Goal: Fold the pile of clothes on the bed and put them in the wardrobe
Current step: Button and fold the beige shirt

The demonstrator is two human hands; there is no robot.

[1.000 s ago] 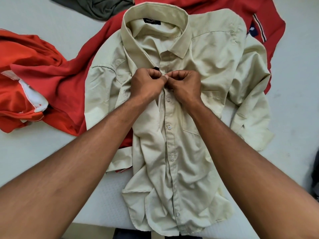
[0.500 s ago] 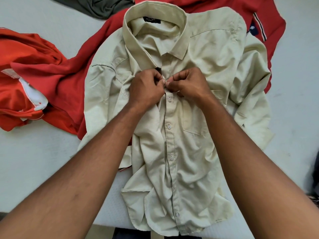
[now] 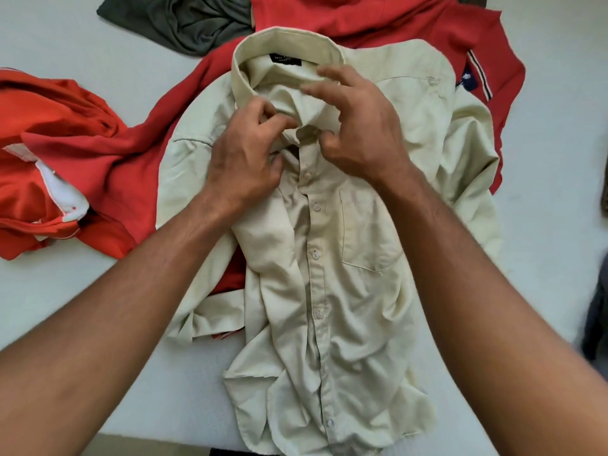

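A cream button-up shirt [image 3: 348, 291] lies front-up on the white bed [image 3: 82, 291], its front buttoned and its collar pointing away from me. My left hand [image 3: 243, 156] is at the left collar point, where its curled fingers pinch the fabric just above the top button. My right hand [image 3: 358, 126] hovers over the right side of the collar with its fingers spread and loosely bent, blurred by motion; its thumb sits near the placket and grips nothing. The shirt's right sleeve is folded at the side and the hem is rumpled near the bed's front edge.
A red polo shirt [image 3: 378, 21] lies under and behind the cream shirt. An orange-red garment [image 3: 42, 143] is bunched at the left. A dark green garment [image 3: 184, 21] sits at the top. Something dark [image 3: 595, 324] shows at the right edge of view.
Both hands have left the button they pinched mid-chest and moved up to the collar. The right hand's fingers have spread open. The view has shifted down.
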